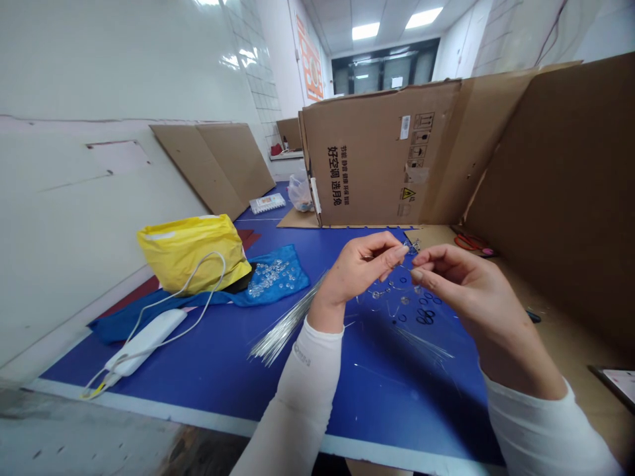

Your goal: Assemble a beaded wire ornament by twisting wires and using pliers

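Observation:
Above the blue table top, my left hand (370, 264) pinches a thin metal wire (404, 266) between thumb and fingertips. Facing it, my right hand (454, 277) is closed on the same wire near its other end, with a narrow gap between the two hands. Below them lie clear beads (405, 300), short bent wires and several black rings (425, 316). A bundle of straight silvery wires (285, 327) fans out beside my left forearm. A smaller spread of thin wires (429, 344) lies under my right hand.
Clear beads (270, 276) rest on a blue cloth (297, 264) at the left, by a yellow bag (193, 254). A white power strip (146, 340) with its cable lies nearer. Cardboard (381, 158) walls the back and right; red-handled scissors (469, 242) lie there.

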`<state>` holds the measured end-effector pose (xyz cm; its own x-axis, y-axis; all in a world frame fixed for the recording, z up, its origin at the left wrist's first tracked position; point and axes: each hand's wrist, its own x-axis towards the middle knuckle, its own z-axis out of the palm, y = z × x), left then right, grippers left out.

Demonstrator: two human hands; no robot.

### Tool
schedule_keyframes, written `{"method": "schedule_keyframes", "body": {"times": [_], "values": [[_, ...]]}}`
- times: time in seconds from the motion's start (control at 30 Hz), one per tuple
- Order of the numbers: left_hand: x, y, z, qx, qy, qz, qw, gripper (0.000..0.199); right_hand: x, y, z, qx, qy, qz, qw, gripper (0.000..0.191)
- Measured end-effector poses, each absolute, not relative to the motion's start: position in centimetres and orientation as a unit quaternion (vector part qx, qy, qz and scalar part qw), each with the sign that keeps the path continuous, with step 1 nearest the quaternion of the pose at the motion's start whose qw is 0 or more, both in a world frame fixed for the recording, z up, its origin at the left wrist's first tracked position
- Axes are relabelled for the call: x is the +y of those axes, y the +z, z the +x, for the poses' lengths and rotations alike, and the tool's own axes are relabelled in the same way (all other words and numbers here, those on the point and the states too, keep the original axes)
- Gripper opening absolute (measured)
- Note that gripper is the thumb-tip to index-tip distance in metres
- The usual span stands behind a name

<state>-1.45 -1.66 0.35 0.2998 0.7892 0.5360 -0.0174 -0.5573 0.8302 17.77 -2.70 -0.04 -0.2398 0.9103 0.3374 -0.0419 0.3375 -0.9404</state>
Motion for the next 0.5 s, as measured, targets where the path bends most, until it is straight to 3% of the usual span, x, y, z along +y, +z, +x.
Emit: {"method": "schedule_keyframes", "body": {"times": [0.5], "values": [[-2.3, 1.4, -0.8, 0.306, 0.509, 0.699, 0.397, 0.046, -2.8, -0.1, 17.7, -0.612, 0.513, -0.349, 0.49, 0.026]]}}
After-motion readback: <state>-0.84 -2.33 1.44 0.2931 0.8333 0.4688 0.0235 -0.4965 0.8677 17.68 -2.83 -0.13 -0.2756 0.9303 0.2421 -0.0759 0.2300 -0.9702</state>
